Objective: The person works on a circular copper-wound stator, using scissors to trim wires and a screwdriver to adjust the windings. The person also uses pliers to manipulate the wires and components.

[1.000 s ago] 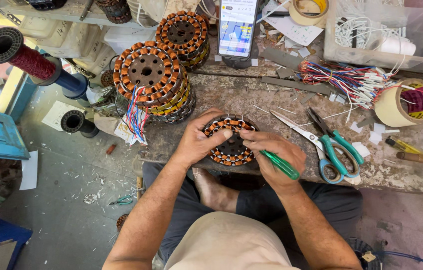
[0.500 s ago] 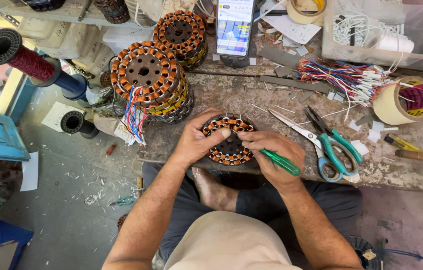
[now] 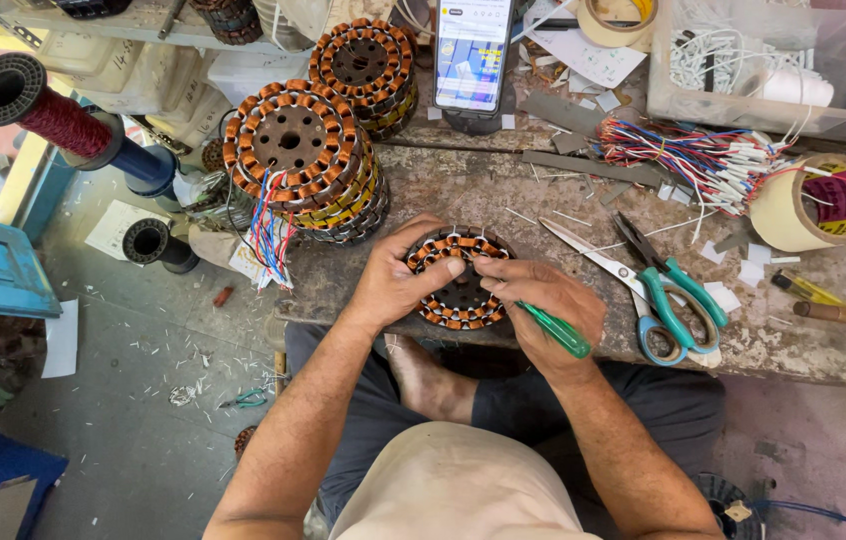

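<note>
Change: both hands have barely shifted on the stator since a second ago.
Left hand (image 3: 395, 282): fingers curled over the copper-wound stator (image 3: 455, 280), pressing its rim.
Right hand (image 3: 543, 305): closed around a green-handled tool (image 3: 555, 330), fingertips touching the stator.
Stator: flat on the workbench (image 3: 583, 205), near edge.
Beside: scissors (image 3: 643, 285).

Your forearms are bare to past the elbow, with no sleeves, watch or rings showing on your hands. You wear a light beige shirt (image 3: 453, 490) and dark grey trousers (image 3: 533, 405). One foot (image 3: 423, 375) is bare.
</note>
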